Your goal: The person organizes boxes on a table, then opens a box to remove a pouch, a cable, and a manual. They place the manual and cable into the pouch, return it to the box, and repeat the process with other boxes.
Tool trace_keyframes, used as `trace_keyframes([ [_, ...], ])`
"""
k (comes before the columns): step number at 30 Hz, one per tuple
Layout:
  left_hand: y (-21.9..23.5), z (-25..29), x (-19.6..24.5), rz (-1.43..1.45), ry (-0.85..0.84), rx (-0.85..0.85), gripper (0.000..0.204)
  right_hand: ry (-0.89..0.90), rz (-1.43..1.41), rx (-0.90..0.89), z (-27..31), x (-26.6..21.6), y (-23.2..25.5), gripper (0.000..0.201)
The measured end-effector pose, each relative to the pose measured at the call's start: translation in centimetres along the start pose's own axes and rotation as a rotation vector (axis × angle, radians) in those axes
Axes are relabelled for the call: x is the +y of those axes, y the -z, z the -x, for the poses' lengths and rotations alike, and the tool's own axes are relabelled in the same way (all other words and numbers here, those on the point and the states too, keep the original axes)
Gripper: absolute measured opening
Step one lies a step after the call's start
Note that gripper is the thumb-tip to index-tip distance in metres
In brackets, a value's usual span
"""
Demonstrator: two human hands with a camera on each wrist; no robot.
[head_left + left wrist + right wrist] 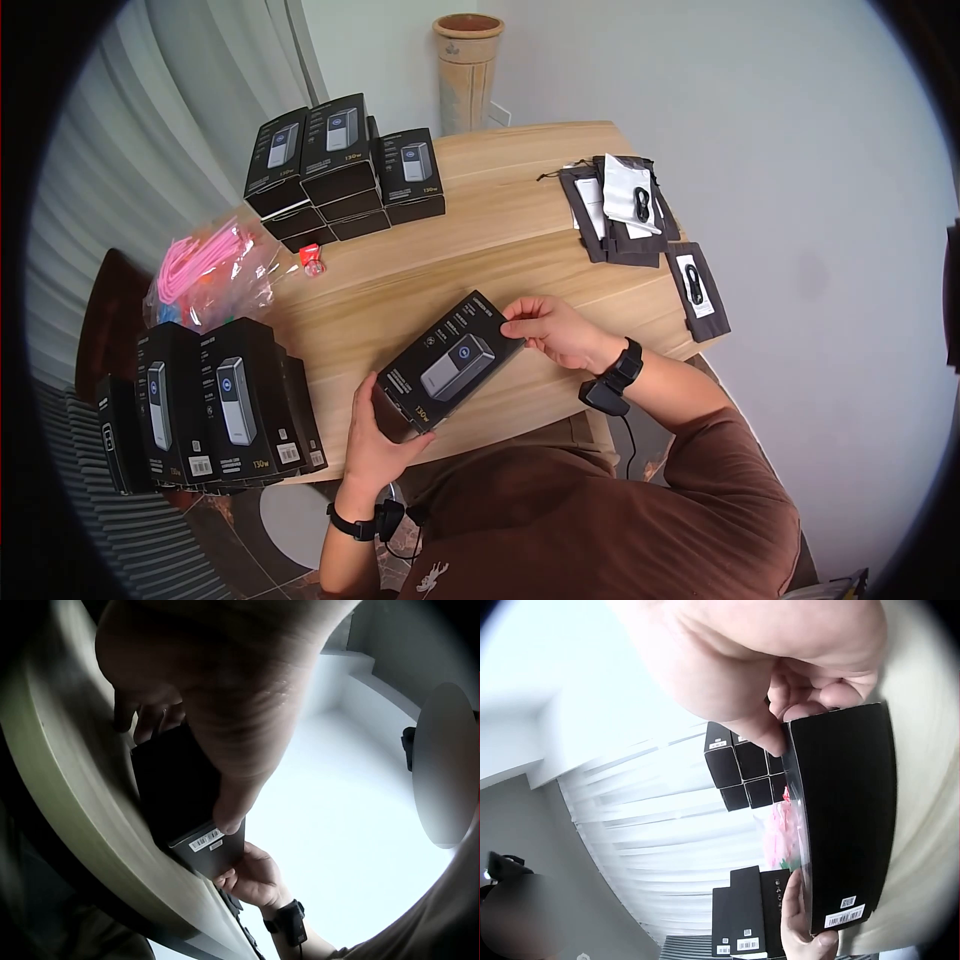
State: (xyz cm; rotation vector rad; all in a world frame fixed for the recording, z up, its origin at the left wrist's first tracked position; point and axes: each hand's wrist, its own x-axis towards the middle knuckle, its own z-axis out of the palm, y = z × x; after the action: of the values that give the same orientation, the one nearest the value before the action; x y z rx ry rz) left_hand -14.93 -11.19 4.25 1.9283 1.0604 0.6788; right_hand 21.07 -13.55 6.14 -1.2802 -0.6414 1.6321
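Note:
A black printed box [445, 365] is held tilted between both hands above the wooden table's front part. The left hand [382, 440] grips its lower left end, thumb and fingers on opposite sides. At the upper right end, the right hand [560, 335] pinches the box with thumb and curled fingers. In the left wrist view the box [180, 787] shows a barcode label near the left thumb. The right wrist view has a dark side of the box [844, 817], with the right hand [795, 660] at one end and the left hand [804, 937] at the other.
Stacked black boxes [335, 160] stand at the back left, more boxes [235, 400] at the front left. Between them lie a plastic bag with pink cords [205, 265] and a small red item [311, 258]. Dark pouches [620, 235] with cables lie on the right of the table [490, 180].

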Motion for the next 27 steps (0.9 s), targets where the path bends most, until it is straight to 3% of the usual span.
trace_keyframes([
  [11, 1.2, -0.2, 1.5, -0.109, -0.006, 0.026, 0.118, 0.027, -0.073, 0.014, -0.9, 0.6, 1.9, 0.011],
  [18, 2.2, 2.9, 2.5, -0.198, -0.014, 0.082, 0.117, 0.138, 0.062, 0.258, -3.4, -4.7, 5.1, 0.006],
  [27, 2.1, 6.5, 1.5, -0.257, 0.055, 0.25, 0.116, 0.224, 0.27, 0.355, -10.9, -8.8, 8.1, 0.012],
])
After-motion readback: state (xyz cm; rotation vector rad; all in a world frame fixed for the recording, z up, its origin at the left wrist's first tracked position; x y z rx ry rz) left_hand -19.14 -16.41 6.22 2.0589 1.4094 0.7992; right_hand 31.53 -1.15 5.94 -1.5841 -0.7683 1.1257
